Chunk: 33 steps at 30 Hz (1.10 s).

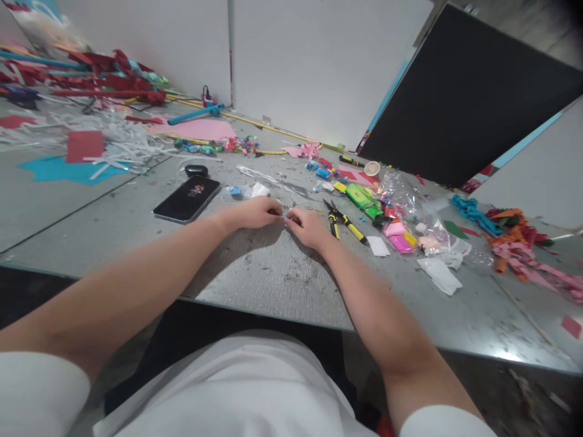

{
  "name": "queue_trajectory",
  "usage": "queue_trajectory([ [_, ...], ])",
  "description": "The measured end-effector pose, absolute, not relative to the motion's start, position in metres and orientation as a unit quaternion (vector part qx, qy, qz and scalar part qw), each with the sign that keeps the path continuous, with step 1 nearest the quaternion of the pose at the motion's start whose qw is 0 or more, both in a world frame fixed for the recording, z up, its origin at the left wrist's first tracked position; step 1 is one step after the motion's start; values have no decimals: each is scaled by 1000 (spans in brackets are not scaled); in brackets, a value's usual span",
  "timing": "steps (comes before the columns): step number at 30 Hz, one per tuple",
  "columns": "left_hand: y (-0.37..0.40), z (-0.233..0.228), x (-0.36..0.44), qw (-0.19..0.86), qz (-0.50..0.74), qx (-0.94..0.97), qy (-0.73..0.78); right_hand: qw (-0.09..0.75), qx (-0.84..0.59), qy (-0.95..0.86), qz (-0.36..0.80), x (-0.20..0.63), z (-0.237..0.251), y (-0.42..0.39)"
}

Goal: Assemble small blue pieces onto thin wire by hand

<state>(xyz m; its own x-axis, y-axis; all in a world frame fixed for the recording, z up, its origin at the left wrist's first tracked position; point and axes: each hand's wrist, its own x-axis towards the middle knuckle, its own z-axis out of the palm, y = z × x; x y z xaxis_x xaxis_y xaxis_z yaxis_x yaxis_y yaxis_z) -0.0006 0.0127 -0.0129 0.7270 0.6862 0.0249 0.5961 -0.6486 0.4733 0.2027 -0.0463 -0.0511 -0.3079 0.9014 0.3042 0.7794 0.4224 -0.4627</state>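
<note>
A tiny blue piece (pixel 284 216) sits pinched between both sets of fingertips, just above the grey table (pixel 273 273), near the middle of the view. It looks very light and probably soft, like a scrap of clay or foam; too small to tell exactly. It likely squashes easily, so a gentle fingertip grip at its ends suits it best. The left hand (pixel 255 212) closes narrowly on it from 9 o'clock, the right hand (pixel 310 227) from 3 o'clock. Yellow-handled pliers (pixel 341 221) lie just beyond at 3 o'clock, a phone (pixel 186 199) at 10 o'clock.
</note>
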Motion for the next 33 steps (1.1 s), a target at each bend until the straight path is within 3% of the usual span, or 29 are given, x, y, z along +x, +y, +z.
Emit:
queue_trajectory([
  [15, 17, -13, -1, 230, 130, 903, 338, 296, -581, -750, 111, 205, -55, -41],
  [25, 18, -16, 0, 233, 138, 894, 356, 265, -561, -779, 90, 203, -51, -42],
  [33, 17, -14, 0, 235, 140, 887, 372, 327, -620, -709, 78, 208, -54, -37],
])
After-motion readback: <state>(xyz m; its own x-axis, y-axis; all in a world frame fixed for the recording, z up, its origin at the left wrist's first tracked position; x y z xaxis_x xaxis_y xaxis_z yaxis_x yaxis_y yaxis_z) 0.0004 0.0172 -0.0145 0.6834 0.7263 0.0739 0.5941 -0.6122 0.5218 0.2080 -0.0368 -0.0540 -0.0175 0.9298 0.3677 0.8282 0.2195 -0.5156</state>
